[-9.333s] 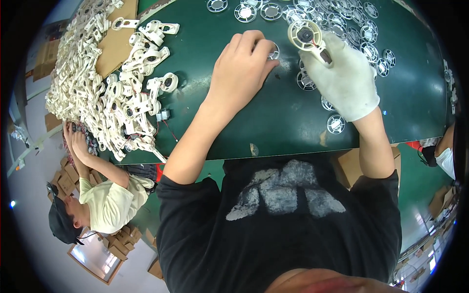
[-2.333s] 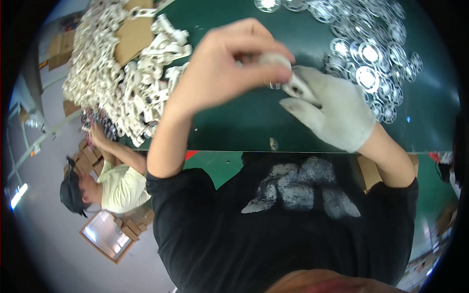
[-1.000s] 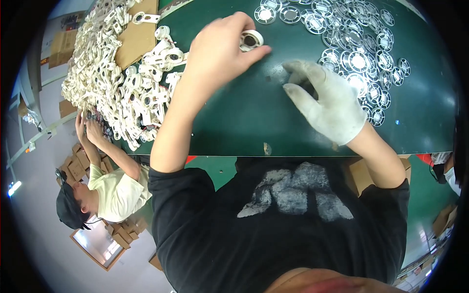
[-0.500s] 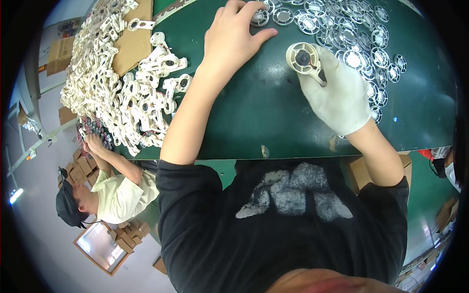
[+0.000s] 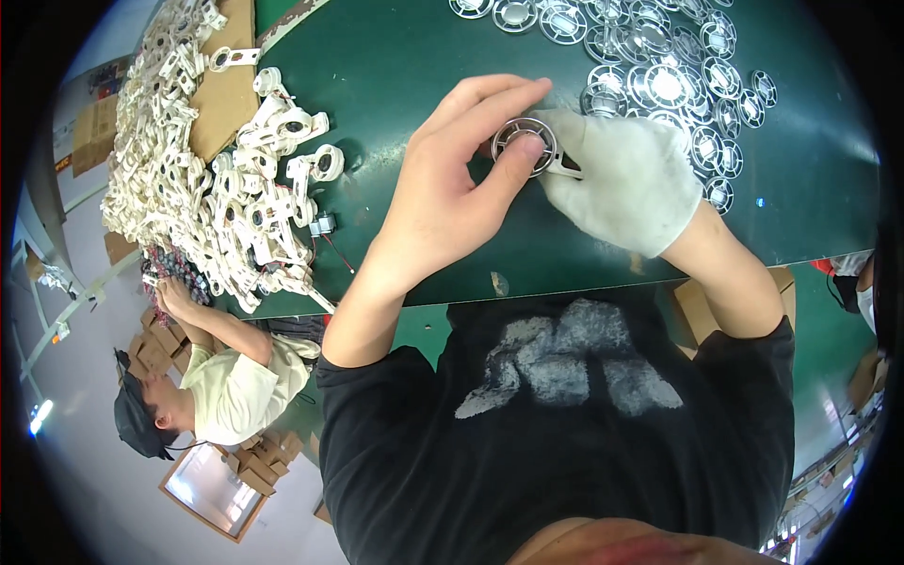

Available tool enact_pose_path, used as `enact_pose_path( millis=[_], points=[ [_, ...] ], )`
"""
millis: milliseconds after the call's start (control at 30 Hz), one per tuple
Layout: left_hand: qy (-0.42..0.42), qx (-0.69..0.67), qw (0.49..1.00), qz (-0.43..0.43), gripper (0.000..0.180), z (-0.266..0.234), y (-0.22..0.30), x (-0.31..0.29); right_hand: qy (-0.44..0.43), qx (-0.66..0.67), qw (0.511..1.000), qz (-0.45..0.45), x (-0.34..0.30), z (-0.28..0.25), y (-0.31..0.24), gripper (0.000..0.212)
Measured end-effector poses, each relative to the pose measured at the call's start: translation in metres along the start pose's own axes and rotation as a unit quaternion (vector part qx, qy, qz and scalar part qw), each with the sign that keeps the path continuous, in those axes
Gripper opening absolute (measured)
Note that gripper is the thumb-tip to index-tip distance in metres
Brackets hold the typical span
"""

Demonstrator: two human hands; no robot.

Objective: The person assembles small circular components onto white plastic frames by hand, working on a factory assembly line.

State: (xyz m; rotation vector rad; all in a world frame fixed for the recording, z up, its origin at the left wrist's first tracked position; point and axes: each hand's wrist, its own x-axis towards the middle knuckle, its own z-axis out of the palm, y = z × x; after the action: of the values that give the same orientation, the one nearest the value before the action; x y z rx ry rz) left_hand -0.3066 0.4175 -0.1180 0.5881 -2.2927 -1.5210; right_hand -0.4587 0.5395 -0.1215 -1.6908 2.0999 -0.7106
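My bare left hand (image 5: pixel 452 193) presses a silver spoked ring cover (image 5: pixel 510 137) with its thumb, over the round end of a white plastic housing. My right hand (image 5: pixel 626 179), in a pale glove, is closed on that white plastic housing (image 5: pixel 567 167), whose handle end points toward the palm. Ring and housing meet between both hands above the green table (image 5: pixel 424 282). The cover and thumb hide the housing's round face. Many more silver spoked ring covers (image 5: pixel 667 85) lie just beyond my right hand.
A big heap of white plastic housings (image 5: pixel 226 188) fills the table's left side, beside a cardboard sheet (image 5: pixel 223 94). A small motor with wires (image 5: pixel 322 224) lies at the heap's edge. At the far left, another person (image 5: pixel 231 386) handles wired parts.
My left hand has come back from the far ring covers with one and brought it onto the housing. My right hand has shifted slightly, turning the housing toward the left hand.
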Motion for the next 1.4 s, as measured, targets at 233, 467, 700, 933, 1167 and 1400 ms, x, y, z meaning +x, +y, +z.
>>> enact_pose_path(
  millis=[233,467,700,933,1167,1400],
  points=[
    [0.021,0.155,0.98,0.126,0.05,-0.006,-0.008,-0.008,0.015,0.002,1.0,0.003,-0.001,0.004,0.003,0.017],
    [-0.042,0.146,0.978,0.147,0.055,-0.014,-0.015,-0.007,0.016,-0.047,0.999,-0.02,-0.003,0.003,0.002,0.012],
    [-0.057,0.174,0.968,0.172,0.054,-0.016,-0.009,-0.011,-0.124,0.265,0.955,0.053,0.007,-0.021,0.002,0.029],
    [-0.005,-0.07,0.994,0.09,0.052,0.0,-0.005,-0.015,-0.178,0.299,0.936,0.058,0.003,-0.002,0.005,0.04],
    [0.023,-0.178,0.983,0.047,0.029,0.007,-0.013,-0.018,-0.05,0.082,0.995,-0.018,-0.008,0.009,-0.003,0.034],
    [-0.031,-0.042,0.997,-0.051,0.017,-0.029,-0.03,0.01,-0.087,0.074,0.991,0.071,-0.003,0.006,-0.013,0.041]
  ],
)
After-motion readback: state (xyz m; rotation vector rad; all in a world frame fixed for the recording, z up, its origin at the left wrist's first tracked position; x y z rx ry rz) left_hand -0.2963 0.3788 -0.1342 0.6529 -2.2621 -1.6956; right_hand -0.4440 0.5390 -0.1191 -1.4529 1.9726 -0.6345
